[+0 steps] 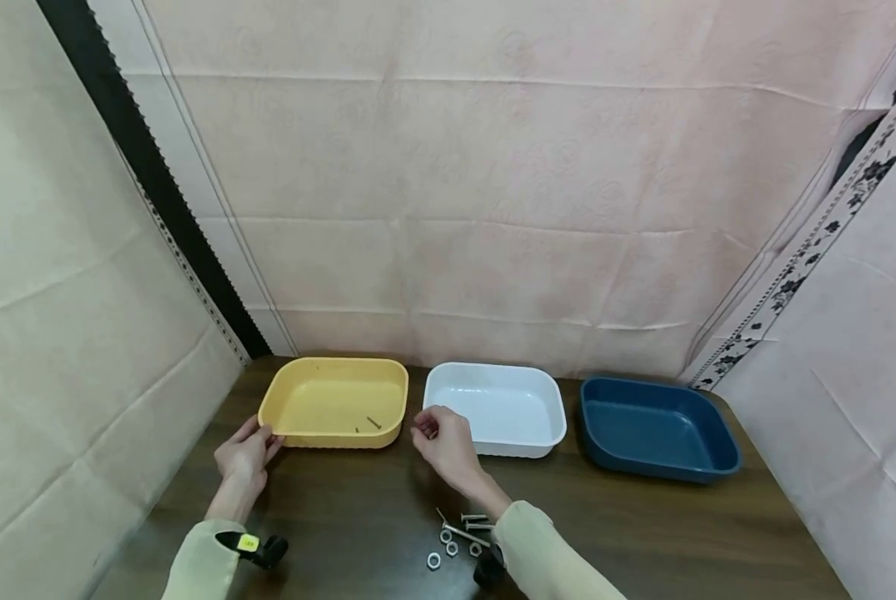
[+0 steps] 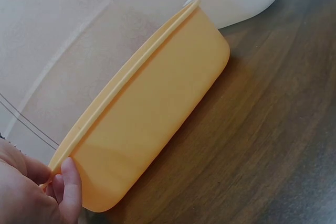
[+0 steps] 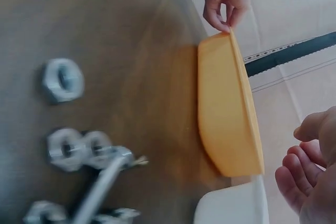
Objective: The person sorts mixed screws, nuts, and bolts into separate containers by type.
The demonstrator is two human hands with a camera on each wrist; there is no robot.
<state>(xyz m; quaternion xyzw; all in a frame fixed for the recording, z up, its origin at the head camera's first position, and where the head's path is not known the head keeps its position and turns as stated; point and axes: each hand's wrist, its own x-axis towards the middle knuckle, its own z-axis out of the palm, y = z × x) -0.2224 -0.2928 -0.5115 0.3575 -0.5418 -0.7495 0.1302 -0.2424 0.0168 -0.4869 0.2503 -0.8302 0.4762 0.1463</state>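
Observation:
My left hand [image 1: 243, 457] pinches the near-left corner of the yellow tray [image 1: 320, 400]; the left wrist view shows thumb and fingers on the rim. Two small screws [image 1: 373, 422] lie in that tray. Over the table, by the near-left corner of the white tray [image 1: 493, 406], hovers my right hand [image 1: 448, 450]. Its fingers are loosely bent, and in the right wrist view the hand [image 3: 315, 177] shows nothing between thumb and fingers. Below the right forearm lie several hex nuts [image 1: 451, 549] and bolts [image 1: 466, 534], partly hidden by the sleeve and wrist camera.
A dark blue tray [image 1: 658, 425] stands at the right on the brown wooden table [image 1: 342, 517]. Pale cloth [image 1: 493, 183] hangs behind the trays and along both sides.

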